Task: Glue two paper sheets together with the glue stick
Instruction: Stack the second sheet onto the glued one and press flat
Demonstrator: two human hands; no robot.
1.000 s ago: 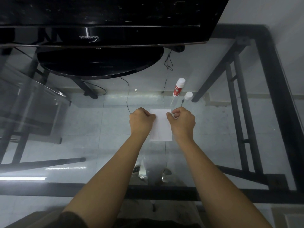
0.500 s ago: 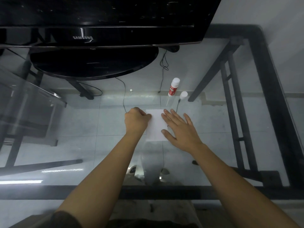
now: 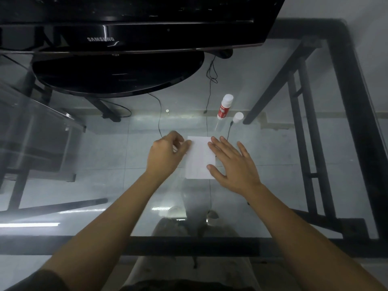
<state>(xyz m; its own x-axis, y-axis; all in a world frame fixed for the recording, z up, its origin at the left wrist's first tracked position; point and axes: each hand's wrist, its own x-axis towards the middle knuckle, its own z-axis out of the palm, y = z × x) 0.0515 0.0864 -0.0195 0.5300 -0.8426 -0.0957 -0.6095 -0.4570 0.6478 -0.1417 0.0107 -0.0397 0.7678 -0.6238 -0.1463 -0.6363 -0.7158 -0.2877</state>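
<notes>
Two hands meet at the white paper (image 3: 199, 158), which lies flat near the middle of the glass table (image 3: 100, 156); whether it is one sheet or two stacked cannot be told. The left hand (image 3: 165, 154) is curled at the paper's left edge and pinches it near the far left corner. The right hand (image 3: 235, 164) lies released, fingers straight and spread, with its fingertips and thumb pressing on the paper's right edge. The near edge and most of the far edge of the paper are uncovered. Bare glass spreads to the left of the left hand and to the right of the right hand, out to the black table frame (image 3: 354, 122).

Beyond the paper, just past the right hand's fingers, the glue stick (image 3: 224, 107) stands upright, and its white cap (image 3: 238, 117) stands just beside it on the right. Farther back a black monitor (image 3: 126, 36) on its round stand (image 3: 117, 74) takes up the far left of the table. A thin dark cable (image 3: 211, 80) shows through the glass.
</notes>
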